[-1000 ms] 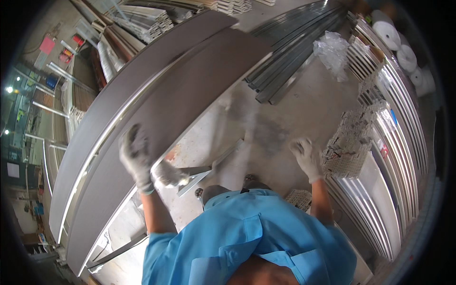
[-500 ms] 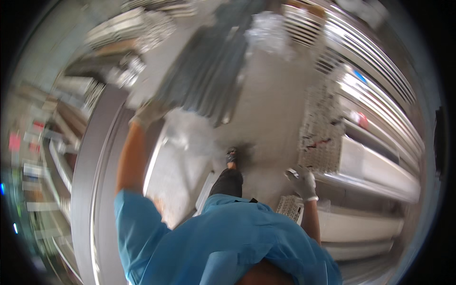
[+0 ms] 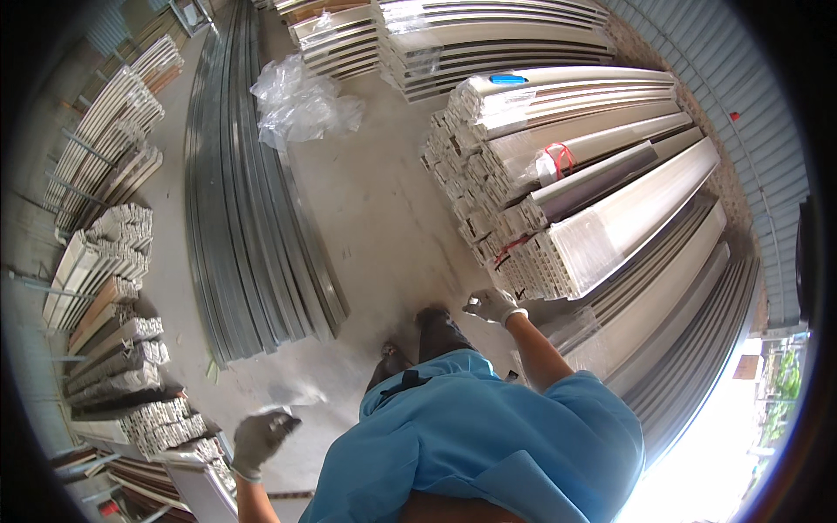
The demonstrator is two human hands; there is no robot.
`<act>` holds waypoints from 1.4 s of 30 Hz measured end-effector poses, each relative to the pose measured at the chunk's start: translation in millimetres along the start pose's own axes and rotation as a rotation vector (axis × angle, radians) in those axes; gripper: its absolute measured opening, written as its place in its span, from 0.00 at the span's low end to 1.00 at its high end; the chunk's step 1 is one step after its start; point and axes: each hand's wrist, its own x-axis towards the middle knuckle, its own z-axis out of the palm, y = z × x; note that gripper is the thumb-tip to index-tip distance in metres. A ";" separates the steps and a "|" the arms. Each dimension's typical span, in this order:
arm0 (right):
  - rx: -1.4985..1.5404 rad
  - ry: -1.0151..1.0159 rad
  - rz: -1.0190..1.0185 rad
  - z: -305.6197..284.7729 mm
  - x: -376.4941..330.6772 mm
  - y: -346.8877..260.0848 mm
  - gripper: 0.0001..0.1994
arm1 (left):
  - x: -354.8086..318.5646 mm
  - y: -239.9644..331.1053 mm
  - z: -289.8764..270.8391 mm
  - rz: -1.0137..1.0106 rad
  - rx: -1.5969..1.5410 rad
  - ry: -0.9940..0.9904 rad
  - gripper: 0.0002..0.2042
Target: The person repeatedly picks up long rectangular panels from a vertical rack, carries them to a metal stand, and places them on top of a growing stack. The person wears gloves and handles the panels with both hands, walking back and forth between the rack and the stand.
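Note:
My left hand (image 3: 260, 443), in a light grey work glove, hangs at the lower left above the floor. Its fingers are loosely curled and somewhat apart, and I make out nothing held in them. My right hand (image 3: 493, 305), gloved too, is in front of my right hip with thumb and fingers drawn together. A small dark spot shows at its fingertips; what it is, if anything is held, I cannot make out. Closest to this hand are the ends of a stack of long pale panels (image 3: 602, 237), with a gap between.
Long dark grey profiles (image 3: 248, 218) lie on the concrete floor (image 3: 375, 200) ahead to the left. Crumpled clear plastic (image 3: 301, 105) rests beside their far part. Racks of bundled strips (image 3: 109, 253) line the left. More long panels (image 3: 663, 336) are stacked at right, below a corrugated wall (image 3: 715, 96).
My view has turned right. My left hand has come away from the wide dark panel and dropped lower. The right hand now appears higher, beside the panel stack's ends.

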 end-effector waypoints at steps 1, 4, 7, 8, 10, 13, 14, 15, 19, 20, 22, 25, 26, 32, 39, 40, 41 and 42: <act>0.010 0.035 -0.001 -2.4 15.6 -2.6 0.15 | 30.1 -0.9 -18.5 -0.089 0.060 -0.007 0.19; 0.222 0.037 0.068 -37.7 85.1 -5.4 0.17 | 135.2 -0.1 -48.6 -0.016 0.045 0.143 0.20; 0.177 0.303 -0.042 -99.1 160.2 -3.9 0.09 | 247.6 -6.8 -45.8 0.176 -0.116 0.177 0.21; 0.253 0.405 -0.101 -123.1 181.4 -3.0 0.08 | 285.7 -13.3 -38.2 0.168 -0.188 0.104 0.20; 0.354 0.600 -0.190 -175.4 219.4 -1.6 0.06 | 363.3 -29.7 -14.6 0.136 -0.456 0.016 0.17; 0.440 0.756 -0.011 -249.6 269.4 -4.1 0.12 | 442.4 -67.2 30.3 -0.141 -0.645 -0.145 0.13; 0.432 0.800 0.027 -272.0 287.7 -6.5 0.14 | 449.8 -82.5 42.7 -0.188 -0.818 -0.113 0.15; 0.424 0.839 0.103 -294.3 303.4 -5.9 0.16 | 455.1 -93.1 57.7 -0.278 -0.915 -0.112 0.17; 0.411 0.909 0.366 -358.0 364.2 -3.2 0.27 | 494.8 -122.1 86.0 -0.763 -0.951 -0.215 0.17; 0.398 0.921 0.407 -369.4 380.1 -2.6 0.30 | 511.2 -127.4 86.1 -0.836 -0.981 -0.226 0.17; 0.380 0.953 0.539 -387.3 411.3 -0.6 0.32 | 552.7 -142.4 75.8 -0.937 -1.022 -0.220 0.17; 0.301 0.954 0.703 -400.5 451.6 3.8 0.34 | 623.7 -170.8 45.1 -1.018 -1.076 -0.184 0.17; 0.265 0.940 0.756 -402.5 461.9 6.5 0.34 | 646.5 -180.7 29.3 -1.039 -1.094 -0.161 0.17; 0.284 0.740 1.053 -400.5 511.7 41.2 0.36 | 811.6 -232.7 -125.3 -0.884 -0.977 -0.039 0.17; 0.448 1.074 1.184 -382.5 529.2 70.0 0.15 | 1135.2 -145.4 -308.0 -0.086 -0.609 -0.044 0.19; 0.694 1.231 1.126 -388.1 528.5 62.8 0.16 | 1172.5 -115.2 -326.3 -0.076 -0.645 -0.039 0.20; 0.951 1.339 1.119 -398.1 523.4 53.3 0.17 | 1194.9 -84.1 -331.1 -0.041 -0.710 -0.047 0.20; 1.059 1.476 1.048 -406.9 525.0 35.6 0.15 | 1216.8 -51.4 -336.6 0.055 -0.792 -0.048 0.20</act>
